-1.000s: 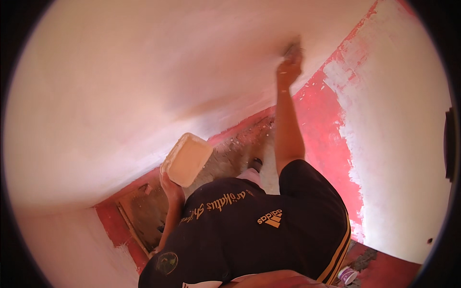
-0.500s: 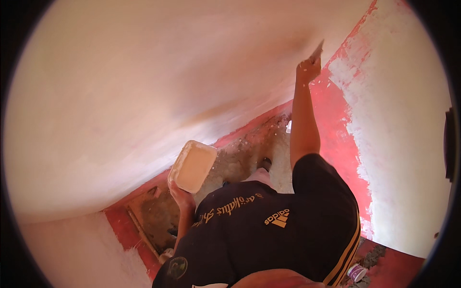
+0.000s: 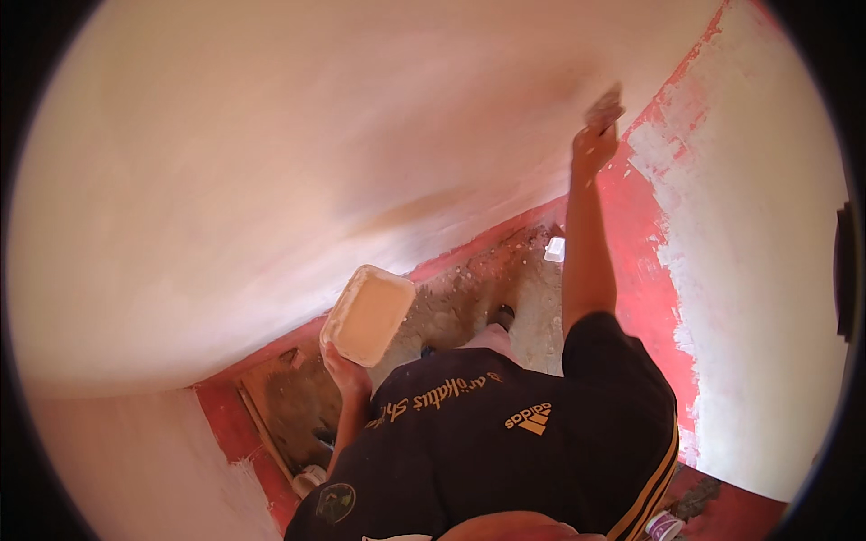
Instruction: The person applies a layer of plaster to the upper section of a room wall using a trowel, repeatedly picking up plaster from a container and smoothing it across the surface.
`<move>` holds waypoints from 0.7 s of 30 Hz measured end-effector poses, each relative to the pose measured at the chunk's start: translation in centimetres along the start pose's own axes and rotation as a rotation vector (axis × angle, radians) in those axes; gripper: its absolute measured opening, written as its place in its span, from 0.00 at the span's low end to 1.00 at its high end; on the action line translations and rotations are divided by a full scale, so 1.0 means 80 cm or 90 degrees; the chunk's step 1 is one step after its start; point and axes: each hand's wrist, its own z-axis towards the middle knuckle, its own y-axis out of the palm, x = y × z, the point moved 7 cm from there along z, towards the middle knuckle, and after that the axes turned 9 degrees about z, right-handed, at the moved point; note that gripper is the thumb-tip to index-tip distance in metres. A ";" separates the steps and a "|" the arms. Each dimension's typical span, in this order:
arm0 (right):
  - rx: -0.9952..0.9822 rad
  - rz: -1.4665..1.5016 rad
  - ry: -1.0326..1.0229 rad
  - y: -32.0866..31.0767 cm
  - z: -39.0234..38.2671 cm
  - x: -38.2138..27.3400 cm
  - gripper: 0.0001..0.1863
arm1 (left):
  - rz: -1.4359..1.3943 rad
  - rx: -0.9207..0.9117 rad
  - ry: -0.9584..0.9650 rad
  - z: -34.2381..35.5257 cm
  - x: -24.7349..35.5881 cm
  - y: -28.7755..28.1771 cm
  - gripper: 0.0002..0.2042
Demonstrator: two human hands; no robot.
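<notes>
My left hand (image 3: 345, 370) is closed around the lower side of a shallow rectangular tub (image 3: 377, 317) with pale paint-like liquid inside. My right arm reaches up towards the corner of the walls. In its closed right hand (image 3: 595, 149) is a paintbrush (image 3: 605, 108), smeared by motion. The brush is close to the pale left wall (image 3: 271, 135), beside a red strip along the corner; whether its bristles touch the wall I cannot tell.
The right wall (image 3: 758, 225) is patchy white over red (image 3: 636, 261). On the stained floor (image 3: 451, 311) lie a small white container (image 3: 555, 250) and a long stick (image 3: 264, 430). A white and purple cup (image 3: 664, 526) stands at the lower right.
My right hand has moved slightly down and right, and the brush has turned to show its broader side. The tub has shifted a little to the right.
</notes>
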 end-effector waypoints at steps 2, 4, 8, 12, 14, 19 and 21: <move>0.011 0.041 0.154 0.019 0.023 0.066 0.18 | 0.018 0.000 -0.005 0.009 -0.005 -0.020 0.23; -0.050 0.023 0.102 0.091 -0.073 0.021 0.18 | 0.036 0.022 -0.008 0.011 -0.007 -0.038 0.23; -0.290 0.215 -0.039 0.134 -0.344 -0.122 0.21 | 0.104 0.020 0.073 0.029 0.016 -0.041 0.23; -0.464 0.243 0.045 0.100 -0.368 -0.073 0.20 | 0.073 0.036 0.076 0.021 0.016 -0.050 0.24; -0.288 0.191 0.147 0.068 -0.282 0.022 0.18 | 0.055 0.055 0.044 0.013 0.019 -0.055 0.24; -0.054 0.219 0.222 0.099 -0.241 0.143 0.13 | 0.115 0.040 0.039 0.023 -0.008 -0.096 0.24; -0.160 0.185 0.182 0.167 -0.325 0.089 0.13 | 0.023 0.073 0.008 0.023 -0.006 -0.091 0.24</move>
